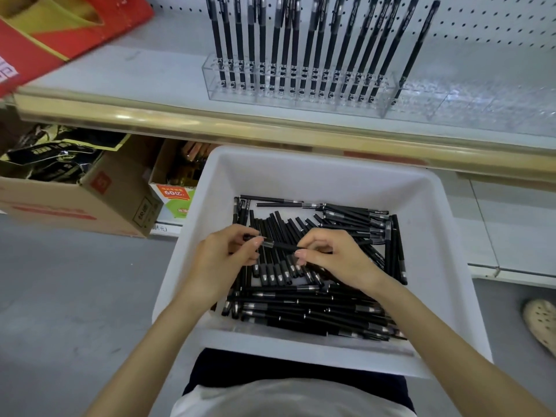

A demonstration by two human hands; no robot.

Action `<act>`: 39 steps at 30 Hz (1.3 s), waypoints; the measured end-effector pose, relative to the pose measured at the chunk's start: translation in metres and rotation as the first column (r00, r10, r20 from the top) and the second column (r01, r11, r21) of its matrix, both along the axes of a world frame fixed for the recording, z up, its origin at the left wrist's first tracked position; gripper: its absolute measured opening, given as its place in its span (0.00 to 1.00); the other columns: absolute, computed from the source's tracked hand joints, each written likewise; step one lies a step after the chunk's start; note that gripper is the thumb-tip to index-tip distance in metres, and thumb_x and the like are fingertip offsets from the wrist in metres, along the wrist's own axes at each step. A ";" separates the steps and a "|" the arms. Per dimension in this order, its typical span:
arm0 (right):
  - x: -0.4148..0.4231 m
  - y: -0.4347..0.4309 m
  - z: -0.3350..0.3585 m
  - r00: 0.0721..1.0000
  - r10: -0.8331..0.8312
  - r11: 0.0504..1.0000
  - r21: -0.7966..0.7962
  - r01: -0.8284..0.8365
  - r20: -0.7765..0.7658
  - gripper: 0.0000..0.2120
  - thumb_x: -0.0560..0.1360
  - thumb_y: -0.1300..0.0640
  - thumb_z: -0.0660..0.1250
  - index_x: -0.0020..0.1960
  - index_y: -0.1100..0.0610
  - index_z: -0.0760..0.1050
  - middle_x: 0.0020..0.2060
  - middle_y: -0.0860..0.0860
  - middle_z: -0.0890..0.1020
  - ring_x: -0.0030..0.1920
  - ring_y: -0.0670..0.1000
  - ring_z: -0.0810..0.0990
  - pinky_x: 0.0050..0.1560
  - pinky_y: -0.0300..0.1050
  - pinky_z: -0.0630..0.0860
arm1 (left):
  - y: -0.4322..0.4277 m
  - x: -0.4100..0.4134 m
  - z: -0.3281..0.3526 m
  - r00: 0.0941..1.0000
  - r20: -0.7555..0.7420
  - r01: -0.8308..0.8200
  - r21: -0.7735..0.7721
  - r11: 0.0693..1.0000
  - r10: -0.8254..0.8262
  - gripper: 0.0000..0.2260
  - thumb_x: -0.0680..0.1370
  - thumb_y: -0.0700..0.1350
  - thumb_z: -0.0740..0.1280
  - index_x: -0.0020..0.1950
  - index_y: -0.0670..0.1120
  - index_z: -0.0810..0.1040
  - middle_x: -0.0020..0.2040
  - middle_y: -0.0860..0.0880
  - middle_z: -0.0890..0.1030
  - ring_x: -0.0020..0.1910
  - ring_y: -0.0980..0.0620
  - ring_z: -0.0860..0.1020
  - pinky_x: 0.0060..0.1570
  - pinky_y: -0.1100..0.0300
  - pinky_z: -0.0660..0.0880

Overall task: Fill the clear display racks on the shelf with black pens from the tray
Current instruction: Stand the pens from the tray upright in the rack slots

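A white tray (316, 173) rests on my lap, holding a loose heap of black pens (316, 311). Both hands hover over the heap and share one black pen (279, 245), held level between them. My left hand (225, 257) pinches its capped end and my right hand (334, 257) pinches the other end. On the shelf above, a clear display rack (294, 85) stands filled with several upright black pens. To its right a second clear rack (469, 106) holds a single pen (412, 52) at its left end.
The shelf's gold front rail (210, 121) runs between tray and racks. A red and yellow box (60, 31) sits at the shelf's left. Cardboard cartons (75, 191) stand on the floor to the left. A pale shoe (541, 323) is at the right edge.
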State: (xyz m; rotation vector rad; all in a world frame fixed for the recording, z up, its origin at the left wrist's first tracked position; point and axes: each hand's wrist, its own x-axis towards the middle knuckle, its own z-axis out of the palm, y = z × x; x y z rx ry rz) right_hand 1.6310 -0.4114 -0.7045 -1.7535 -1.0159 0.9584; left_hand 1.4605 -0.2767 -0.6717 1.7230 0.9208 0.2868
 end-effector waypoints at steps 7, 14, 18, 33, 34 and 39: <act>0.025 -0.006 0.037 0.995 0.043 0.999 -0.027 -0.041 0.092 0.08 0.70 0.61 0.75 0.41 0.48 0.81 0.35 0.45 0.85 0.39 0.42 0.83 0.46 0.34 0.76 | 0.002 0.043 0.040 0.987 0.147 0.074 -0.053 0.996 -0.065 0.05 0.74 0.36 0.70 0.45 0.45 0.83 0.39 0.43 0.83 0.36 0.55 0.82 0.39 0.67 0.78; 0.067 -0.017 0.109 0.994 -0.103 0.981 0.172 0.094 0.045 0.04 0.72 0.65 0.71 0.47 0.63 0.82 0.38 0.53 0.85 0.39 0.45 0.82 0.47 0.34 0.77 | -0.003 0.115 0.114 0.923 0.225 0.271 0.194 0.943 -0.312 0.10 0.70 0.41 0.75 0.50 0.50 0.81 0.40 0.50 0.85 0.40 0.58 0.82 0.49 0.66 0.76; 0.092 -0.020 0.144 0.977 -0.185 0.945 0.293 0.148 0.105 0.04 0.72 0.64 0.72 0.43 0.56 0.82 0.39 0.52 0.85 0.41 0.46 0.81 0.43 0.37 0.78 | -0.013 0.155 0.150 0.866 0.282 0.313 0.341 0.886 -0.414 0.09 0.69 0.42 0.76 0.46 0.47 0.79 0.40 0.54 0.85 0.41 0.60 0.82 0.51 0.66 0.76; 0.230 -0.001 0.210 0.786 -0.584 0.782 0.398 0.479 0.201 0.14 0.72 0.67 0.72 0.49 0.57 0.68 0.42 0.65 0.81 0.37 0.55 0.82 0.40 0.50 0.83 | 0.011 0.231 0.116 0.760 -0.448 0.577 0.799 0.171 -0.471 0.31 0.78 0.61 0.50 0.78 0.47 0.57 0.78 0.48 0.58 0.76 0.51 0.58 0.69 0.58 0.41; 0.234 0.006 0.208 0.780 -0.584 0.785 0.400 0.473 0.225 0.16 0.71 0.67 0.72 0.47 0.54 0.67 0.41 0.64 0.81 0.36 0.54 0.82 0.39 0.49 0.83 | 0.012 0.234 0.114 0.750 -0.459 0.589 0.791 0.166 -0.476 0.31 0.79 0.61 0.51 0.78 0.47 0.54 0.79 0.48 0.54 0.77 0.51 0.55 0.69 0.58 0.38; 0.248 0.029 0.195 0.731 -0.582 0.807 0.362 0.466 0.356 0.19 0.70 0.62 0.75 0.47 0.58 0.64 0.35 0.52 0.80 0.38 0.60 0.82 0.44 0.59 0.80 | 0.014 0.246 0.107 0.719 -0.496 0.630 0.761 0.154 -0.487 0.32 0.81 0.61 0.53 0.79 0.47 0.47 0.79 0.49 0.48 0.78 0.52 0.48 0.72 0.60 0.39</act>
